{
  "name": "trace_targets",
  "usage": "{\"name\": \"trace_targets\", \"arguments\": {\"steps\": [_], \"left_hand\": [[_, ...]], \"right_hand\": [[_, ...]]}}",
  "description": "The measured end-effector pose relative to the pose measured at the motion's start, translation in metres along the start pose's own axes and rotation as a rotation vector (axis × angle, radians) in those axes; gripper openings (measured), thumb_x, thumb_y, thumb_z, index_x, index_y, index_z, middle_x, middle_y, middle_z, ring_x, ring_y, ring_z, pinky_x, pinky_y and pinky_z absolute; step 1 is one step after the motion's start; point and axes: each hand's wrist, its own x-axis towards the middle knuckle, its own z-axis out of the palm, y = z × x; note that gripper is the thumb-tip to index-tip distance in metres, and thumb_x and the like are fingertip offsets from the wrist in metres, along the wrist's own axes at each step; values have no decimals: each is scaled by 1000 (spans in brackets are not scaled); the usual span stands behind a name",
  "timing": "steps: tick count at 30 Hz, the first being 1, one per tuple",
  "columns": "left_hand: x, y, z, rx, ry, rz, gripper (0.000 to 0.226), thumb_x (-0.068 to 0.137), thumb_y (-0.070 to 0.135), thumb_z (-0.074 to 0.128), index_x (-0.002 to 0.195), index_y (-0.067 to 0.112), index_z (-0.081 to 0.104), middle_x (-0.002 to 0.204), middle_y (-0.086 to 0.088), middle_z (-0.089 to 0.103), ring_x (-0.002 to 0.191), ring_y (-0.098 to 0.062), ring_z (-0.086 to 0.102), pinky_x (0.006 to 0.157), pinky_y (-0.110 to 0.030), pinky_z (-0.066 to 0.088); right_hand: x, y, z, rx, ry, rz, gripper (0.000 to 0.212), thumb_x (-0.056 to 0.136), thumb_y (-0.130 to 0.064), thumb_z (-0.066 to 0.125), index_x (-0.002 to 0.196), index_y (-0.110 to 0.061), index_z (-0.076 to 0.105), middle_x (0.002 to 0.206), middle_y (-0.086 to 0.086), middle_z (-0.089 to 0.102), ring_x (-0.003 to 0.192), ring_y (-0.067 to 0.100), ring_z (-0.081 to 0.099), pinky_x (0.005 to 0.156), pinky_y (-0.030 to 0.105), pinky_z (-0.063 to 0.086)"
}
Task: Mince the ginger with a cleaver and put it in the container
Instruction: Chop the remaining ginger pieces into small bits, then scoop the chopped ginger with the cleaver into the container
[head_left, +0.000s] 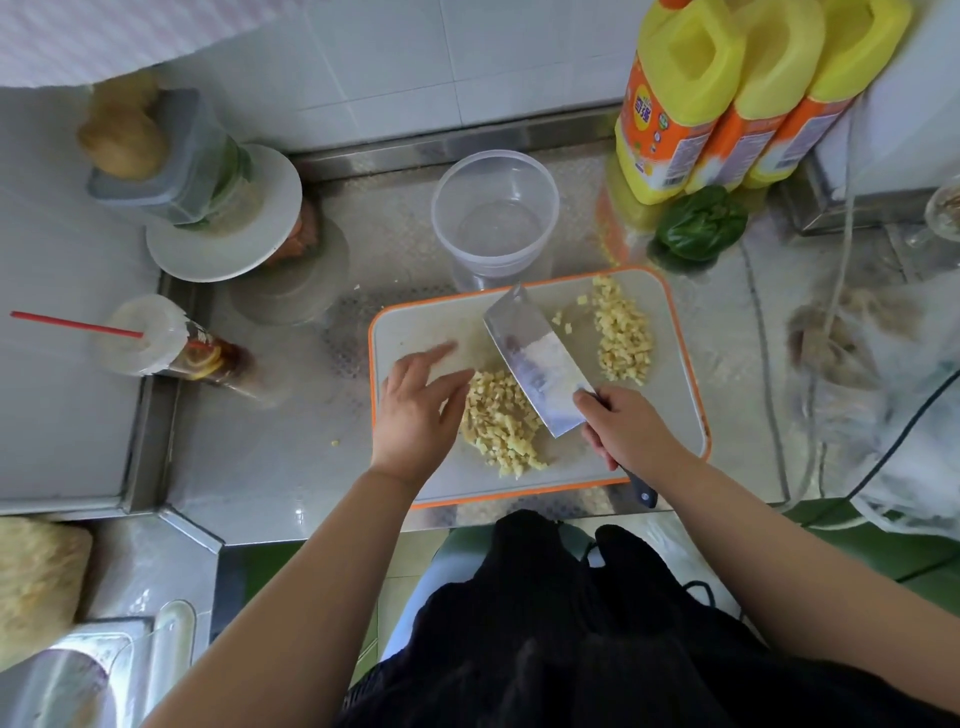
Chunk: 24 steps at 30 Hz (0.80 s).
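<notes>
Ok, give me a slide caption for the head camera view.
Right hand holds a cleaver between two diced ginger piles on an orange-rimmed cutting board; empty clear container behind.

Container (494, 208) open-topped behind board (415, 332), yellow bottles (727, 104) crowding its right, jars (208, 208) left

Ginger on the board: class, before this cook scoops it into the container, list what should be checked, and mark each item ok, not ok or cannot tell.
1. Ginger cut small: near pile and far pile are both diced; ok.
2. Ginger gathered: two separate piles plus stray bits; not ok.
3. Container open and empty, just beyond the cutting board: ok.
4. Cleaver under control: right hand grips the handle; ok.
5. Left hand clear of the edge: open beside the near pile, apart from the blade; ok.
6. Blade clean of stuck ginger: cannot tell.
</notes>
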Motion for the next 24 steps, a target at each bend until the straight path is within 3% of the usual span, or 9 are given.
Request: {"name": "trace_targets", "arguments": {"steps": [1,5,11,14,19,24], "left_hand": [[0,-1,0,-18,1,-29,21,93,27,57,103,19,74,120,0,64,109,-25,54,97,-38,44],[-1,-2,-5,-60,98,-111,22,91,20,58,107,15,72,107,-2,67,101,-23,60,88,-34,46],[-1,-6,-11,-128,183,-235,22,90,14,57,111,9,66,129,-10,47,118,-19,50,89,-29,46],[-1,-8,-10,-131,194,-237,21,90,13,57,109,10,66,130,-10,46,119,-16,48,89,-32,48],[-1,-9,-8,-146,226,-282,18,91,11,58,107,11,66,133,-10,41,105,7,44,85,-41,51],[5,-8,-2,-176,196,-328,19,93,16,55,109,12,65,132,-8,43,119,-18,49,88,-29,45]], "right_hand": [[0,0,0,-35,-7,-6,37,96,-30,45,69,-5,44,53,7,48,38,16,36,40,26,36],[-2,2,9,-329,-53,-118,44,97,-35,44,70,0,48,61,16,53,49,17,44,52,33,36],[-8,3,27,-803,-315,-301,44,99,-39,41,61,-20,31,55,-2,38,47,12,34,46,27,21],[-2,4,27,-844,-335,-268,44,99,-40,39,61,-20,31,57,-2,38,49,12,34,46,28,22],[8,3,28,-851,-267,-197,42,101,-39,35,63,-21,30,60,0,40,52,14,37,47,28,21],[13,2,26,-797,-143,-146,41,101,-36,33,64,-19,30,57,0,38,50,17,35,48,31,22]]}}
